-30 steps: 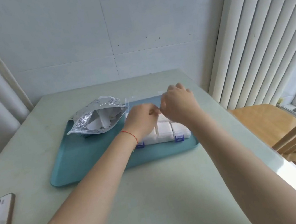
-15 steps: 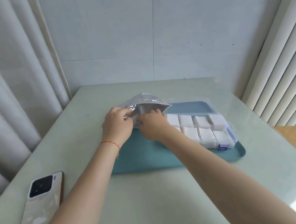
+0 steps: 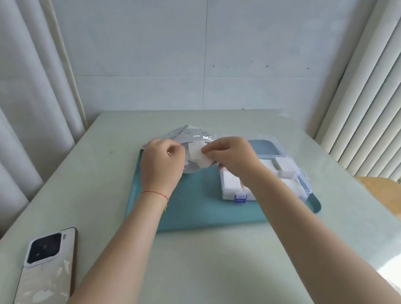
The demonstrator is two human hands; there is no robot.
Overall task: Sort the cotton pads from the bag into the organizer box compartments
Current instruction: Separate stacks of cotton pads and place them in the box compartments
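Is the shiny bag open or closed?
Open. The silver bag gapes at its mouth, white cotton pads show inside, and the right hand is pinching one at the opening while the left hand holds the bag.

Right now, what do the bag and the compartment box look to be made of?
The bag looks like crinkled metallised foil film: silvery, shiny, creased. The organizer box seems clear hard plastic, since the tray shows through its walls, with a blue plastic latch.

left hand (image 3: pixel 163 165) fingers curled, right hand (image 3: pixel 233 156) pinching
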